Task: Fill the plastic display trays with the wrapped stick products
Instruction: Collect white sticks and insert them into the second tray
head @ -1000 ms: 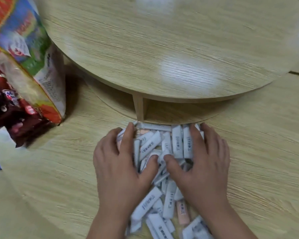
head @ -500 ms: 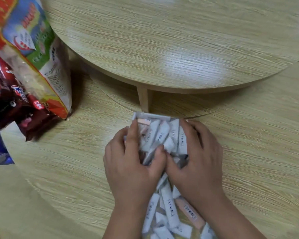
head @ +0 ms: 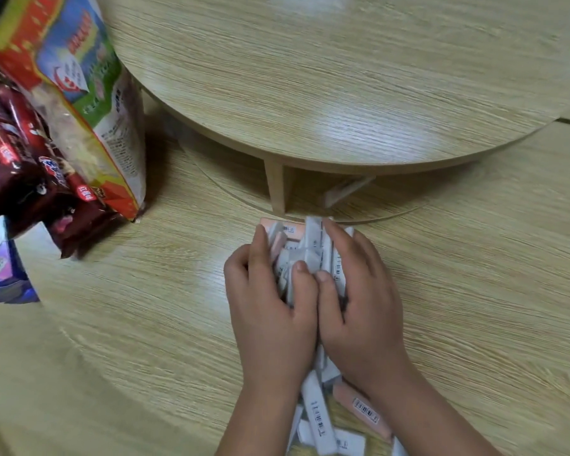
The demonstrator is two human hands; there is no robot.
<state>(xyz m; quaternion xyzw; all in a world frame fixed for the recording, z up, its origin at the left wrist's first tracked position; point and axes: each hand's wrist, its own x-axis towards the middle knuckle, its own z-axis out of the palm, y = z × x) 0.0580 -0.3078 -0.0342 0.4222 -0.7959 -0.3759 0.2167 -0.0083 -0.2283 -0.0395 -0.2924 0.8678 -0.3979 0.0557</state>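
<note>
**Left hand** [head: 270, 304]: fingers curled round the left side of a bunch of sticks [head: 310, 251], thumb laid on top. It is grasping.

**Right hand** [head: 362, 301]: fingers curved over the right side of the same bunch, thumb touching the left thumb. It is grasping too.

**Sticks, gathered:** mostly white wrappers with barcodes showing and a pink one or two among them. They are crammed between the two palms, ends poking out past the fingertips. Whether the bunch is lifted or rests on the table [head: 474, 307] cannot be told.

**Loose sticks** [head: 320, 419]: a scattered heap between and below the wrists, white apart from one pink stick [head: 362, 406]. Neither hand touches them.

**Tray:** none plainly made out. Something clear may lie under the heap, but I cannot tell.

**Round shelf** [head: 343, 77]: just beyond the fingertips, raised on a short leg.

**Snack bags** [head: 66, 93]: well off to the left of the left hand, with dark red packs [head: 23, 166] and a blue box [head: 0, 274] beside them.

**Progress, as judged:**
- Early or midway in the task.
- One handful is collected and squared up, ready to be placed.
- No filled tray is on show.
- A good share of the sticks is still loose near the wrists.
- What remains is setting this bunch in a tray, then gathering and loading the rest.
</note>
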